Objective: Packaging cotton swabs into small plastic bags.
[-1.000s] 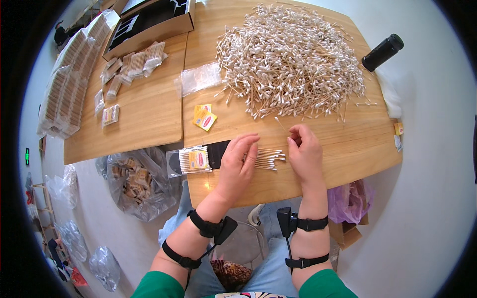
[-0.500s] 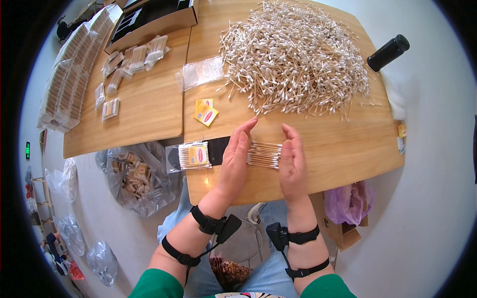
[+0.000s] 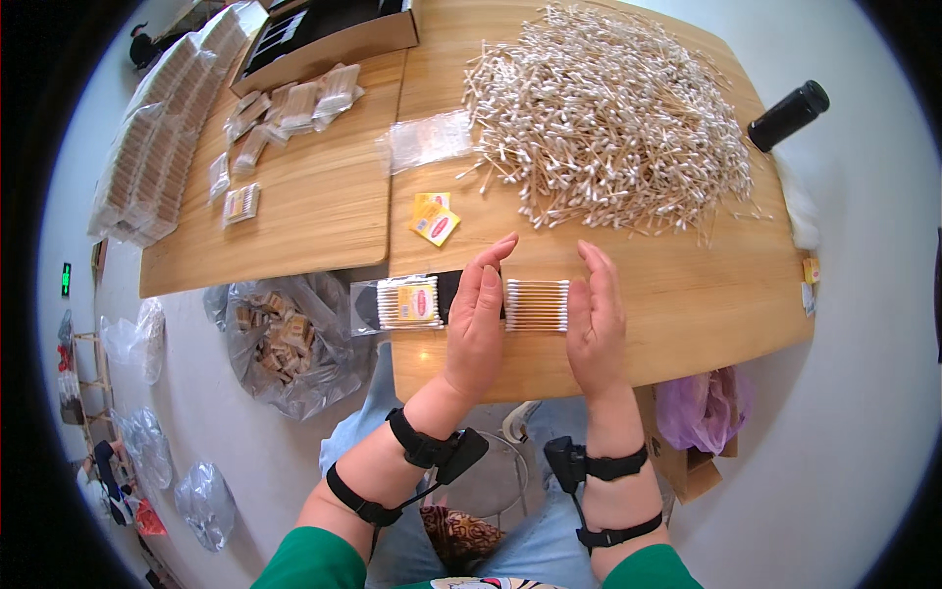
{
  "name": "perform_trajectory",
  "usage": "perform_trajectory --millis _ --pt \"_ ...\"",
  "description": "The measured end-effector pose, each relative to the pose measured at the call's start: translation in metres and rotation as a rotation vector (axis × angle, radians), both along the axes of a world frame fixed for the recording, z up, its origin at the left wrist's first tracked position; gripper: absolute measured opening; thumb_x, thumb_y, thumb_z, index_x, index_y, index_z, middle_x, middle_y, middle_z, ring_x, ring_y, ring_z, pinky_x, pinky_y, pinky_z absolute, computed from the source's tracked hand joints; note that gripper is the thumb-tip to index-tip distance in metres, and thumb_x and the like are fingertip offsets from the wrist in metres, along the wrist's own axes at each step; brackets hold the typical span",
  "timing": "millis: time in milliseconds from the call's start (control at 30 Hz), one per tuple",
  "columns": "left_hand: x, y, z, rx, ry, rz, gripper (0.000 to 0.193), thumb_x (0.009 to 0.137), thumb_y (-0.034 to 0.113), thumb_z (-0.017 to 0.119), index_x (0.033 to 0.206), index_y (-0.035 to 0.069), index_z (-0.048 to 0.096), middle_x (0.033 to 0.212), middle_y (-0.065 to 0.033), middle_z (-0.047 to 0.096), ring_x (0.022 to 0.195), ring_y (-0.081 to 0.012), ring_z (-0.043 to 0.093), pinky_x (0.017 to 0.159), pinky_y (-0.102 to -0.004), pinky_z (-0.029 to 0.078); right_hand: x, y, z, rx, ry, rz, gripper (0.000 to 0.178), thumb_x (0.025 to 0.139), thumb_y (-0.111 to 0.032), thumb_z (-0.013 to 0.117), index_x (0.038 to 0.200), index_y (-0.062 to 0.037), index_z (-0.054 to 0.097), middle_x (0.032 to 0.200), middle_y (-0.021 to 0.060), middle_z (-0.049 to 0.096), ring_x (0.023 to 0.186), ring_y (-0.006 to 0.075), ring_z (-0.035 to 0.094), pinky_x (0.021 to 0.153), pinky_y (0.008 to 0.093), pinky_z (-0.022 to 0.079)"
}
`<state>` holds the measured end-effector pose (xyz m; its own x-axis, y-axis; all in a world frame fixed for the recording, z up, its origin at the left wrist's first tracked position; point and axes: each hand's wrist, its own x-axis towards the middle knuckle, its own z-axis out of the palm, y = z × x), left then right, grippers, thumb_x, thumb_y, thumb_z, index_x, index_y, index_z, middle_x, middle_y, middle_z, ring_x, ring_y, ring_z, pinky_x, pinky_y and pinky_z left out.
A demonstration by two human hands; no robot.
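Between my palms a row of wooden-stick cotton swabs [image 3: 537, 306] lies side by side on the table. My left hand [image 3: 477, 329] stands on edge at the row's left tips, fingers stretched out. At its right tips my right hand [image 3: 597, 334] is upright too, with straight fingers. Left of my left hand is a clear packet of swabs [image 3: 392, 303] with a yellow card inside; a black flat piece [image 3: 448, 291] runs from it and is partly hidden by that hand. Beyond lie a few yellow cards [image 3: 436, 222].
A large heap of loose swabs [image 3: 608, 128] covers the far table, beside flat clear bags [image 3: 430, 140]. Filled packets [image 3: 294, 106], an open cardboard box [image 3: 334, 54] and stacked packs [image 3: 147, 167] stand left. A black bottle [image 3: 788, 116] is far right. Below the table's left side sits a grey bag [image 3: 294, 383].
The swabs between my palms, slanted before, now lie straight and evenly aligned. My hands remain on either side of them. The whole view has shifted slightly.
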<state>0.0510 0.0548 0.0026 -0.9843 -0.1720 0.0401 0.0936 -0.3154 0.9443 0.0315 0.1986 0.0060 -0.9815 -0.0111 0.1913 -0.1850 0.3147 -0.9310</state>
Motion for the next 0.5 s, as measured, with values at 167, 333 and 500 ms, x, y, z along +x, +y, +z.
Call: perform_trajectory --millis 167,333,500 --pt "0.005 -0.043 0.016 -0.386 -0.011 0.253 0.033 0.109 0.022 0.041 0.129 0.001 0.057 0.116 -0.0069 0.063 0.108 -0.0139 0.055 0.098 -0.0280 0.041 0.008 0.017 0.002 0.730 0.222 0.215 0.062 0.098 -0.035 0.056 0.145 0.0019 0.040 0.147 0.0222 0.043 0.140 0.0388 0.038 0.116 0.0522 0.028" --pt "0.015 -0.109 0.002 -0.552 -0.053 0.335 0.034 0.109 0.027 0.042 0.118 0.000 0.061 0.114 -0.0062 0.064 0.106 -0.0146 0.057 0.097 -0.0325 0.044 0.013 0.017 0.001 0.888 0.151 0.291 0.076 0.095 -0.042 0.057 0.152 -0.0004 0.030 0.155 0.0206 0.035 0.145 0.0362 0.031 0.119 0.0544 0.020" --pt "0.019 -0.135 0.000 -1.162 0.009 0.246 0.026 0.103 0.021 0.051 0.094 -0.001 0.061 0.091 -0.0170 0.062 0.086 -0.0352 0.059 0.080 -0.0403 0.047 0.014 0.013 0.003 0.994 0.110 0.326 0.077 0.096 -0.044 0.056 0.154 -0.0016 0.028 0.158 0.0180 0.032 0.147 0.0324 0.029 0.121 0.0544 0.016"
